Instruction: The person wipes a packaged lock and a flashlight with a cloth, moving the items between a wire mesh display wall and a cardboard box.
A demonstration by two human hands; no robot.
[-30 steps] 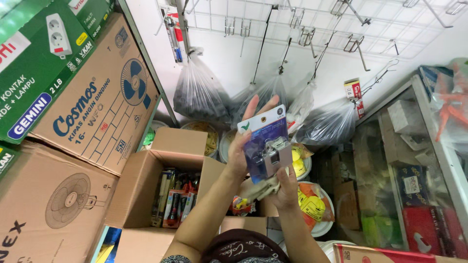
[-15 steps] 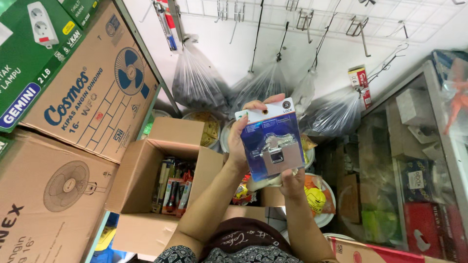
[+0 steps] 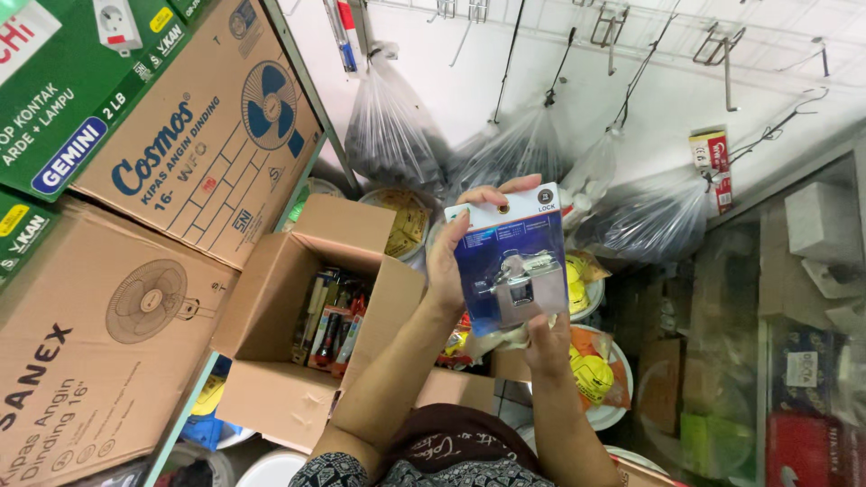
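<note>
Blue-carded silver padlock pack (image 3: 511, 266), upright, held aloft

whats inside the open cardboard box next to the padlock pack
The open cardboard box holds packaged tools standing in a row, some with red handles. Its near wall hides their lower ends and the bottom.

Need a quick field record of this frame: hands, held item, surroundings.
left hand: grips the left edge and top of the padlock pack
right hand: pinches the pack's bottom edge
pack: blue card, metal padlock under clear blister, held upright
below left: open carton with packaged tools inside
far left: stacked fan boxes
behind: clear plastic bags hanging from wall hooks
right: glass cabinet
</note>
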